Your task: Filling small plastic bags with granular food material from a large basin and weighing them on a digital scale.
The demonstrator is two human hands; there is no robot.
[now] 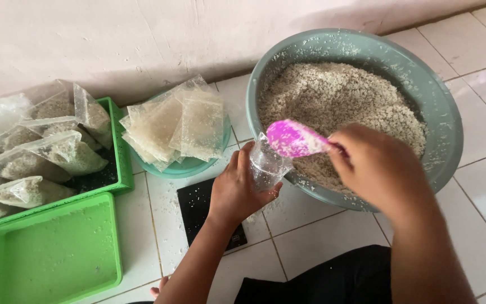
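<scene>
Holding a small clear plastic bag open-mouthed, the left hand grips it at the near rim of the grey-green basin; the right hand, closed on a pink scoop, tips it over the bag, so spilled grain falls back into the basin or onto the black scale.

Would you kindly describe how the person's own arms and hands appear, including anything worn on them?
Both arms are bare up to the frame's lower edge: no sleeves show. The left hand and right hand wear no gloves, and no rings, watch or bracelets are visible on the fingers or wrists. Dark black clothing shows only lower down, between the forearms.
</scene>
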